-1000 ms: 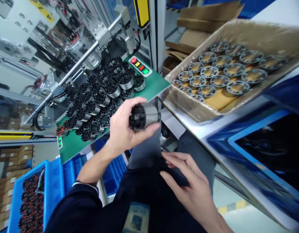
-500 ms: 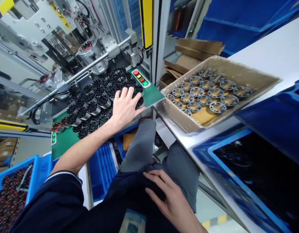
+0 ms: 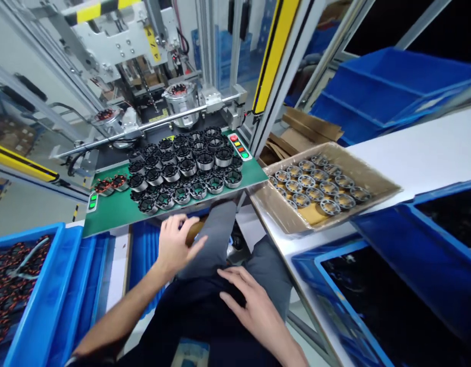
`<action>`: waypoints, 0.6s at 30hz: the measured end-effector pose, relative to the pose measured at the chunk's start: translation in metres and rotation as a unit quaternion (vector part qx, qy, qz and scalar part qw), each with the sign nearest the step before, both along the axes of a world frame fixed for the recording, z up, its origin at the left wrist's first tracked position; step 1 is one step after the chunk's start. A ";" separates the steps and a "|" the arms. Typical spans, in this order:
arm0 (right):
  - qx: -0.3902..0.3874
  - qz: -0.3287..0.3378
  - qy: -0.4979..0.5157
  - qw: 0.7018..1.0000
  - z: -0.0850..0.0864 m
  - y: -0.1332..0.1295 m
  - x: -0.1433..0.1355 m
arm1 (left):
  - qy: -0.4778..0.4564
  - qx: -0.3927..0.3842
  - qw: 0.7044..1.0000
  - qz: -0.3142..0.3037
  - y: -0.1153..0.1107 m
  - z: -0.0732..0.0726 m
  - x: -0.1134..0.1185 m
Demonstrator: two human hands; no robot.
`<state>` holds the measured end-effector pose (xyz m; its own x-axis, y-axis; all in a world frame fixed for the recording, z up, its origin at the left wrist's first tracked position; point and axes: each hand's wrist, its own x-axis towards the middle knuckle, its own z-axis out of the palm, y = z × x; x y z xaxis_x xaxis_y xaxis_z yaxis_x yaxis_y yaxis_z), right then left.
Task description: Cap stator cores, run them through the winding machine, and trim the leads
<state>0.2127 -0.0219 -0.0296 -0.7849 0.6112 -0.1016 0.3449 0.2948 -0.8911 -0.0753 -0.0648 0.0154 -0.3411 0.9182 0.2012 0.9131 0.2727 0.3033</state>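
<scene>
My left hand (image 3: 178, 239) hovers above my left thigh, just in front of the green table (image 3: 109, 210), with its fingers apart and nothing in them. Resting on my lap, my right hand (image 3: 246, 298) has its fingers spread and holds nothing. Rows of motor stators with black insulators (image 3: 187, 167), partly stacked, cover the middle of the green table. At its left end lie a few stators wound with orange wire (image 3: 104, 186).
A carton (image 3: 296, 216) of bare metal rings (image 3: 306, 181) stands on the right bench. Behind the table is a machine with a metal rail (image 3: 155, 122). Button panels (image 3: 240, 148) sit at the table's ends. Blue crates (image 3: 54, 255) stand left and right.
My left hand has lifted off the stators and drawn back toward my lap. My right hand stays on my lap. The view has turned slightly left.
</scene>
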 end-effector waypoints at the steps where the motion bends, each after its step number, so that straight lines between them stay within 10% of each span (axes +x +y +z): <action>1: 0.007 -0.004 0.004 1.000 0.001 0.006 -0.006 | -0.046 -0.012 0.998 0.037 -0.025 -0.010 0.000; 8: 0.059 -0.052 0.032 0.996 -0.011 0.077 -0.036 | -0.126 0.038 0.968 0.212 -0.154 -0.034 -0.025; 18: 0.087 -0.264 0.060 0.959 -0.028 0.201 -0.110 | -0.069 0.171 0.908 0.376 -0.258 0.025 -0.076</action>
